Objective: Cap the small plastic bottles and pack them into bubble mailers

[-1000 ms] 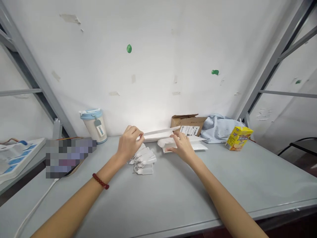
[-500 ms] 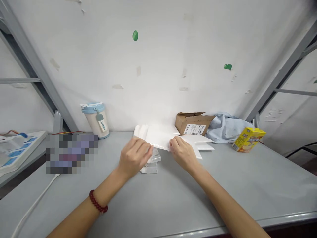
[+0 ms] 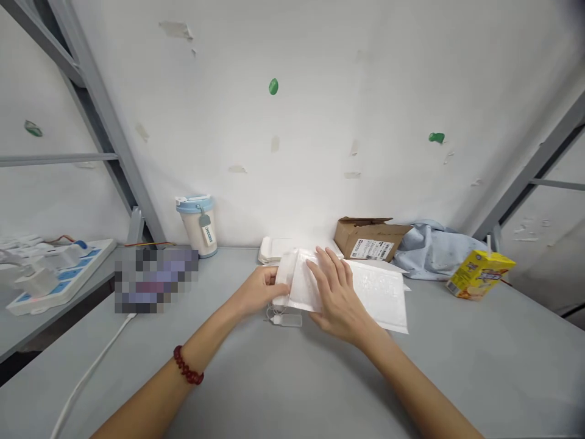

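A white padded envelope [image 3: 381,292] with a bubbled surface is held above the grey desk, its left end turned up as a flap. My left hand [image 3: 258,289] pinches that left end between thumb and fingers. Across the front of the envelope lies my right hand [image 3: 340,299], fingers stretched out and slightly apart, with the thumb near the lower edge. Under the left end, a small clear plastic piece [image 3: 287,320] with a thin string rests on the desk, partly hidden. Behind my hands, a stack of white envelopes [image 3: 269,249] lies against the wall.
An opened cardboard box [image 3: 370,239], a light blue cloth [image 3: 425,247] and a yellow drink carton [image 3: 479,274] stand at the back right. At left are a lidded cup [image 3: 196,228], a blurred-out object [image 3: 155,280] with a white cable [image 3: 94,372], and a power strip [image 3: 68,277].
The envelope is now raised and tilted toward me, its bubbled face showing. My right hand has gone from pinching its edge to lying spread over it. The view has shifted left.
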Motion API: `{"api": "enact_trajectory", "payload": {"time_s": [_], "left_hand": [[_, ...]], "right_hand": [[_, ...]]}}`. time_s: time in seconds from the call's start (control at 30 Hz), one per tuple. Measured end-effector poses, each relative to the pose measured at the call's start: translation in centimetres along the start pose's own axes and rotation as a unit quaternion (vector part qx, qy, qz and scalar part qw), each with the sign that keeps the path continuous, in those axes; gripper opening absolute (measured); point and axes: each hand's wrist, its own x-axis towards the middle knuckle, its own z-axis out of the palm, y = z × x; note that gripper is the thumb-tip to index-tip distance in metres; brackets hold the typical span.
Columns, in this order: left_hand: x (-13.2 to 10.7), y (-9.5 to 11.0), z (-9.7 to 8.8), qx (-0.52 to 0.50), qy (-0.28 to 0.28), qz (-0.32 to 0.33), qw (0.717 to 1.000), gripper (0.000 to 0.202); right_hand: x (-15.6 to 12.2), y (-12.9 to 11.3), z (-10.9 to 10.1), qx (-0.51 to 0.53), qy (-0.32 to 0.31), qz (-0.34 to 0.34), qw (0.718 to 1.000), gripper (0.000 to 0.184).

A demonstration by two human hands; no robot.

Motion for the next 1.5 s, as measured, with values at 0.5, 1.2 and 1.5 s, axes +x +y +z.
{"api": "enact_trajectory", "payload": {"time_s": [0.5, 1.2, 1.5], "left_hand": [[0.2, -1.0, 1.2, 0.1, 0.107, 0.062, 0.987, 0.032], [-0.3, -1.7, -0.7, 0.412, 0.078, 0.128, 0.899, 0.02], [0.1, -1.1, -1.6, 0.351, 0.075, 0.127, 0.925, 0.019]], "right_hand": [[-0.2, -0.4, -0.3, 0.046, 0.021, -0.018, 0.999, 0.072], [-0.1, 3.7, -0.1, 0.052, 0.058, 0.161, 0.984, 0.038], [-0.2, 3.3, 0.6, 0.064, 0.032, 0.146, 0.987, 0.04]]}}
